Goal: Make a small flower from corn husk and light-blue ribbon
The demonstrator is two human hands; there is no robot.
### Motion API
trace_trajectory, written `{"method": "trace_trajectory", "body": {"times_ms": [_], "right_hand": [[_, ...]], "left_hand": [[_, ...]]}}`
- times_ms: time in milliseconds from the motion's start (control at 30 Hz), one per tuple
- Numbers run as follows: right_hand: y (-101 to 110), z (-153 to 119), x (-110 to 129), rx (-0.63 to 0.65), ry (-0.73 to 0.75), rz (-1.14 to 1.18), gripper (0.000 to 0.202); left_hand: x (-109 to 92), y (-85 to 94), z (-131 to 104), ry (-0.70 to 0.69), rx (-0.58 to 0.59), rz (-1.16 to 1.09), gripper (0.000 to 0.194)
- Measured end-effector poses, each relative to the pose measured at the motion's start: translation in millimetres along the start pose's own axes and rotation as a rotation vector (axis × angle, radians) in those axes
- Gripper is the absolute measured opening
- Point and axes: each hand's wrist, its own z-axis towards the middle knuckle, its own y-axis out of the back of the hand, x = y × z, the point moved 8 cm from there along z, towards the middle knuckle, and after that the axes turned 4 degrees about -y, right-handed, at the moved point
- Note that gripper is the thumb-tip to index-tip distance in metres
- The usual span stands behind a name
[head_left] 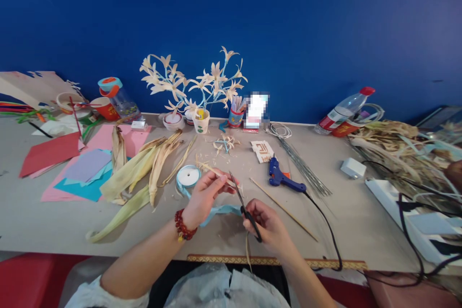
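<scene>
My left hand (210, 194) is closed in a pinch on a strip of dried corn husk (212, 168). In my right hand (265, 221) is a pair of scissors (243, 204) with black handles, its blades up against the strip at my left fingertips. Light blue ribbon (222, 210) trails between the two hands from the ribbon spool (188, 176), which lies just behind my left hand. Small husk trimmings are scattered around the spool. Beyond my hands lies a small husk flower (226, 144) with blue on its stem.
Husk flowers stand in a white cup (201, 124) by the wall. Corn husks (140, 168) and coloured paper (86, 168) lie left. On the right are a blue glue gun (285, 179) with its cord, a thin stick (283, 209), wires (306, 166) and a power strip (391, 216).
</scene>
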Motion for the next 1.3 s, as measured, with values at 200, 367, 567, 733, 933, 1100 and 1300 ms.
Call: {"method": "trace_trajectory", "body": {"times_ms": [200, 367, 567, 733, 933, 1100, 1300], "right_hand": [[3.9, 0.1, -4.3, -0.015, -0.022, -0.016, 0.047], [11.1, -3.3, -7.3, -0.048, -0.036, -0.017, 0.048], [18.3, -2.2, 23.0, -0.049, 0.099, 0.107, 0.047], [15.3, 16.5, 40.1, -0.176, 0.168, 0.103, 0.037], [11.6, 29.4, 41.3, -0.280, 0.181, 0.146, 0.035], [23.8, 27.7, 39.9, -0.379, 0.198, 0.236, 0.033], [7.1, 12.9, 14.9, -0.137, 0.048, 0.143, 0.041]], "left_hand": [[-1.8, -3.5, -0.1, 0.022, 0.034, 0.037, 0.016], [-6.0, -4.9, 0.7, -0.014, 0.067, 0.135, 0.015], [7.6, -9.8, -1.5, 0.085, 0.170, 0.226, 0.019], [31.3, -14.5, -8.6, 0.237, 0.303, 0.283, 0.025], [33.0, -15.3, -10.3, 0.248, 0.323, 0.369, 0.025], [24.9, -14.2, -8.0, 0.195, 0.260, 0.354, 0.022], [9.4, -5.9, -3.1, 0.103, 0.146, 0.309, 0.020]]}}
